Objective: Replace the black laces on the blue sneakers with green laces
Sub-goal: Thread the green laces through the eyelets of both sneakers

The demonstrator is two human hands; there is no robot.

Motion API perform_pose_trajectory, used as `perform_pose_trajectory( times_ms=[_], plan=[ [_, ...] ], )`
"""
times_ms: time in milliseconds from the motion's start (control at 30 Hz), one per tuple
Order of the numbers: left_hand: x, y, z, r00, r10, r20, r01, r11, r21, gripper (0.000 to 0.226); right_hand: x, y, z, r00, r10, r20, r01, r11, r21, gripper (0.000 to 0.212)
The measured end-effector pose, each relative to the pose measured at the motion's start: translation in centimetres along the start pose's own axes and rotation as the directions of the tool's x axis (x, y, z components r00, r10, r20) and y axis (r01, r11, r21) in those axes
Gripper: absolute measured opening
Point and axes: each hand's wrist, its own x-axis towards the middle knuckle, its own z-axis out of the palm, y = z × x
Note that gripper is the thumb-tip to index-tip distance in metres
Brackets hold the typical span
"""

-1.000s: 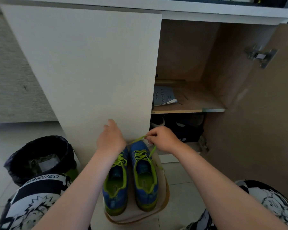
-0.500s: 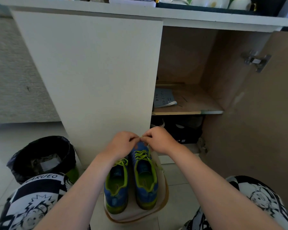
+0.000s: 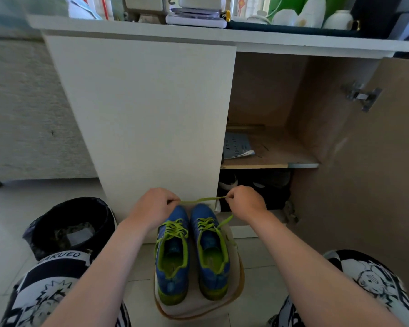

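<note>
Two blue sneakers with green linings stand side by side, toes away from me, on a pale round stool (image 3: 239, 286). The left sneaker (image 3: 172, 260) and the right sneaker (image 3: 210, 253) both carry green laces. A free green lace end (image 3: 201, 200) is stretched taut between my hands above the toes. My left hand (image 3: 151, 208) pinches one end of it and my right hand (image 3: 246, 202) pinches the other; a further strand runs from my right hand down to the right sneaker.
A white cabinet door (image 3: 142, 114) stands shut just behind the shoes. To its right the cabinet is open, with a shelf (image 3: 269, 159) holding a booklet and dark shoes below. A black-lined bin (image 3: 69, 225) sits at my left knee.
My hands met above the toes half a second ago, then drew apart sideways, pulling the green lace taut between them. The view has tilted up.
</note>
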Motion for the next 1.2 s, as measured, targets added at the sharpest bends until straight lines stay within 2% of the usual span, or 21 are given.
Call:
perform_pose_trajectory(
  times_ms=[100,133,167,233,300,367,467,700,733,800,900,1067,1133,1200],
  plan=[
    [-0.7,1.5,0.1,0.996,0.085,0.007,-0.085,0.996,-0.02,0.019,-0.3,-1.1,0.5,0.984,-0.153,0.097,0.143,0.985,0.097,0.052],
    [-0.8,2.0,0.2,0.993,0.117,-0.003,-0.117,0.993,-0.012,0.019,-0.6,-1.8,0.7,0.969,-0.22,0.11,0.201,0.966,0.162,0.056],
    [-0.9,2.5,0.4,0.991,0.135,-0.015,-0.135,0.991,-0.002,0.019,-0.8,-2.5,0.9,0.956,-0.269,0.121,0.23,0.937,0.264,0.056],
    [-0.8,2.9,0.7,0.99,0.136,-0.045,-0.136,0.991,-0.007,0.019,-1.0,-3.8,1.1,0.938,-0.296,0.18,0.168,0.843,0.511,0.048],
    [-0.6,3.0,1.0,0.99,0.12,-0.077,-0.123,0.991,-0.045,0.016,-0.8,-4.3,1.2,0.928,-0.303,0.215,0.103,0.766,0.635,0.029],
    [-0.4,3.0,1.1,0.989,0.093,-0.111,-0.104,0.989,-0.101,0.012,-0.3,-4.0,1.2,0.943,-0.295,0.154,0.134,0.761,0.635,0.016],
    [0.1,2.6,1.3,0.993,0.038,-0.116,-0.056,0.986,-0.157,0.012,0.0,-3.3,0.9,0.974,-0.211,0.084,0.124,0.804,0.581,0.015],
    [0.2,3.0,2.4,0.996,0.05,-0.072,-0.059,0.991,-0.118,0.015,0.0,-2.7,1.1,0.979,-0.194,0.059,0.174,0.953,0.25,0.017],
    [0.2,3.1,2.6,0.997,0.047,-0.059,-0.054,0.992,-0.116,0.014,-0.1,-2.8,1.1,0.977,-0.202,0.068,0.178,0.95,0.257,0.019],
    [0.2,3.2,2.9,0.998,0.053,-0.038,-0.057,0.99,-0.126,0.012,-0.4,-3.1,1.2,0.962,-0.24,0.127,0.171,0.899,0.404,0.021],
    [0.3,3.3,3.3,0.999,0.049,-0.021,-0.052,0.987,-0.15,0.008,-0.6,-3.3,1.3,0.934,-0.289,0.213,0.136,0.834,0.535,0.012],
    [0.5,3.2,4.7,0.999,-0.041,-0.026,0.035,0.977,-0.208,0.017,0.1,-2.4,1.7,0.958,-0.213,0.192,0.095,0.869,0.486,0.005],
    [0.6,3.1,5.4,0.995,-0.085,0.043,0.091,0.981,-0.17,0.024,0.1,-2.0,1.9,0.963,-0.177,0.201,0.074,0.898,0.434,0.007],
    [0.5,3.0,6.2,0.978,-0.127,0.168,0.141,0.987,-0.076,0.026,0.1,-1.5,2.4,0.966,-0.144,0.216,0.046,0.914,0.403,0.009]
  ],
)
